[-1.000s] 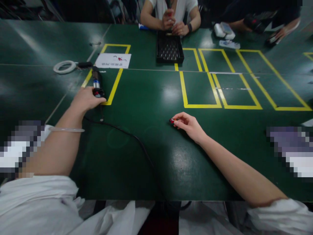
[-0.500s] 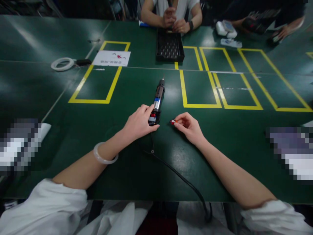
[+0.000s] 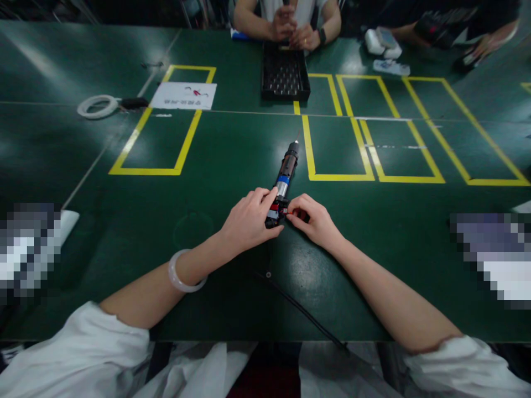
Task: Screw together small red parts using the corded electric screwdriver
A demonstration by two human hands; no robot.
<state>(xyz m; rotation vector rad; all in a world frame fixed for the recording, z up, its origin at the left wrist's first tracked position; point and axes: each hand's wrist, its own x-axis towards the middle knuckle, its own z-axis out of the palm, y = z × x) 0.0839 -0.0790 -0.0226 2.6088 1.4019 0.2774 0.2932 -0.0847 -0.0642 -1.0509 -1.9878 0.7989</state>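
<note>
My left hand (image 3: 253, 218) is closed around the rear of an electric screwdriver (image 3: 287, 171), its inner parts exposed: a silver-and-blue motor section, red and black pieces behind it. The thin bit at its tip points away from me and slightly right. My right hand (image 3: 313, 218) pinches a small red-and-orange part (image 3: 289, 211), close against the screwdriver's right rear side. My fingers partly hide that part, so I cannot tell its exact kind or whether it is seated. A black cord (image 3: 307, 309) runs below my hands toward the table's near edge.
The green table (image 3: 232, 298) bears yellow tape outlines. A black tray (image 3: 285, 91) stands across from me before a co-worker's hands (image 3: 294, 30). A white printed sheet (image 3: 182, 95) and a white cable coil (image 3: 97, 106) lie to the left. Blurred-out objects sit at both sides.
The screwdriver has shifted right in my left hand, its tip turned further right. My right hand has brought the small red-and-orange part up against the screwdriver's rear.
</note>
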